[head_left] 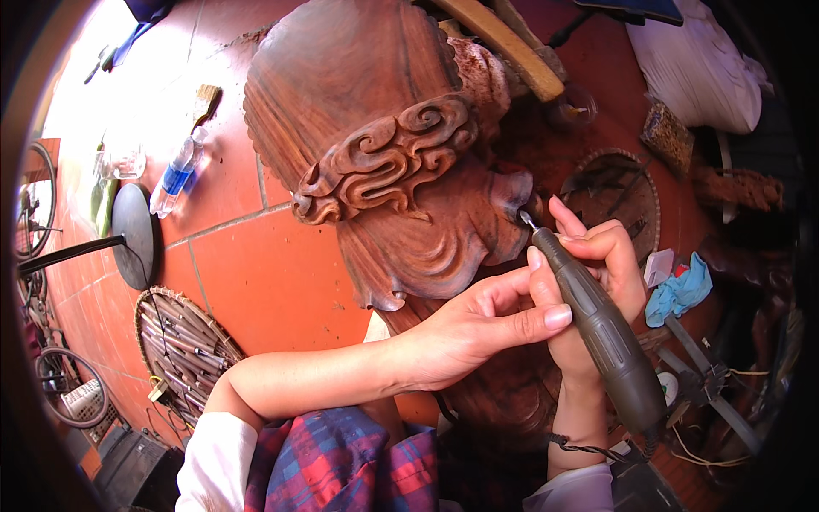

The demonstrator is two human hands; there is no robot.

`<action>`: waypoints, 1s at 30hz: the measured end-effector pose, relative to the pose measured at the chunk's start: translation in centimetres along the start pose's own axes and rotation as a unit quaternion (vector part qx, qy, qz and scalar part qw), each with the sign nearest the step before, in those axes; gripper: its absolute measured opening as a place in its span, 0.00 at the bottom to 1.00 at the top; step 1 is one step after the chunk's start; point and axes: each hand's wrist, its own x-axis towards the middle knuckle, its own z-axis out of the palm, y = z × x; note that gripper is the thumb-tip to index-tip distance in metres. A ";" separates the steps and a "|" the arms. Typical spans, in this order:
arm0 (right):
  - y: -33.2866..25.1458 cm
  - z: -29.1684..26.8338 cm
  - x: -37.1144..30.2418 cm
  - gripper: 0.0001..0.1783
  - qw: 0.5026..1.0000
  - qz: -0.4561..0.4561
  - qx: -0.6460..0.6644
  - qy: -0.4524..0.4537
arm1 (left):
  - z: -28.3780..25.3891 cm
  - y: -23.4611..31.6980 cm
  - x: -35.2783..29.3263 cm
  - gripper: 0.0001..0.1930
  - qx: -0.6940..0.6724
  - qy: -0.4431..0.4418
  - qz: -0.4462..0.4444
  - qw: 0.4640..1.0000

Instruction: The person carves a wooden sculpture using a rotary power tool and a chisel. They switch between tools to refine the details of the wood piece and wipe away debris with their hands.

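My right hand is closed round a dark grey rotary carving tool held at a slant. The bit at its slim end meets, or nearly meets, the wavy edge of a carved reddish-brown wooden piece. Curling scrolls and flowing folds are cut in relief on this wood. Reaching across from the left, my left hand presses up to my right thumb beside the tool. Its thumb lies in front and its fingers bend behind, partly hidden, so what they pinch cannot be made out.
A round basket of tool handles or rods stands at left, near a round black base. Beyond lie a plastic bottle and a brush. At right are a shallow basket, a blue cloth and a white sack.
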 end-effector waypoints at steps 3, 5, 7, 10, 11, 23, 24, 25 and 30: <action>-0.7 -0.5 0.6 0.11 1.000 0.003 -0.011 -0.015 | 0.1 0.1 0.0 0.19 -0.007 -0.025 0.008 1.000; -1.3 -0.7 1.2 0.10 0.999 0.019 -0.017 -0.025 | -0.2 -0.2 0.2 0.18 -0.012 -0.050 0.022 0.998; -1.4 -0.9 1.6 0.10 0.999 0.016 -0.039 -0.035 | 0.1 -0.2 0.4 0.17 -0.023 -0.044 0.026 0.998; -2.1 -0.6 2.2 0.09 0.996 0.042 -0.069 -0.045 | -0.1 -0.5 0.4 0.15 -0.050 -0.044 0.040 0.997; -2.4 -0.6 2.3 0.09 0.994 0.055 -0.078 -0.047 | -0.2 -0.7 0.4 0.15 -0.059 -0.045 0.045 0.996; -2.3 -0.1 2.6 0.09 0.992 0.019 -0.106 -0.059 | -0.6 -0.8 0.2 0.07 -0.078 -0.037 0.041 0.995; -2.4 -0.1 2.7 0.09 0.993 0.019 -0.105 -0.060 | -0.6 -0.8 0.2 0.07 -0.078 -0.038 0.044 0.995; -2.4 -0.1 2.7 0.09 0.993 0.019 -0.103 -0.061 | -0.5 -0.8 0.2 0.07 -0.078 -0.039 0.046 0.995; -2.2 0.0 2.7 0.10 0.992 0.017 -0.109 -0.062 | 0.1 0.0 0.1 0.08 -0.093 -0.016 0.029 0.995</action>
